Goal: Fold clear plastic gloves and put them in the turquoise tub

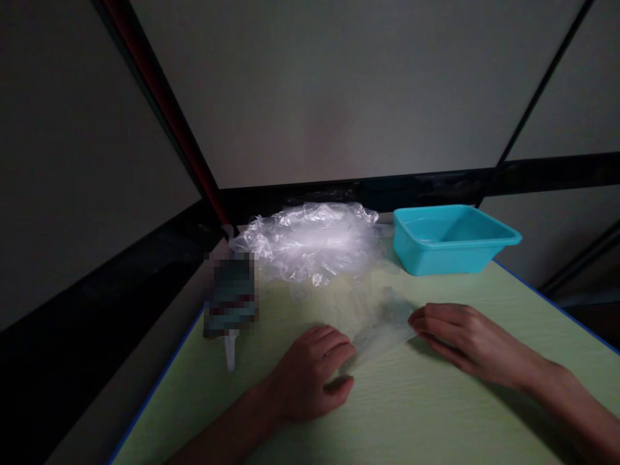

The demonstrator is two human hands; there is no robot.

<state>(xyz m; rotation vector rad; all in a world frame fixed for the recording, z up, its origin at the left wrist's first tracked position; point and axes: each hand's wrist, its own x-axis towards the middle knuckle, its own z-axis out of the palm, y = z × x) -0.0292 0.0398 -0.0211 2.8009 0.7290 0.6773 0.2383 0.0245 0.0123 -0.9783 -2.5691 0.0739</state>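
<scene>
A clear plastic bag [382, 326] lies flat on the pale green table [436, 407] between my hands. My left hand [312, 378] rests on the table at the bag's left edge, fingers curled with the tips on the plastic. My right hand [458, 336] lies at the bag's right edge with its fingers pressed together on the plastic, seemingly pinching it. A crumpled heap of clear plastic bags [310, 242] sits behind, toward the table's far side.
A turquoise plastic basin [450, 239] stands at the far right of the table. A blurred dark packet [231, 294] sits at the left edge with a small white piece [230, 352] below it. Grey walls surround the table.
</scene>
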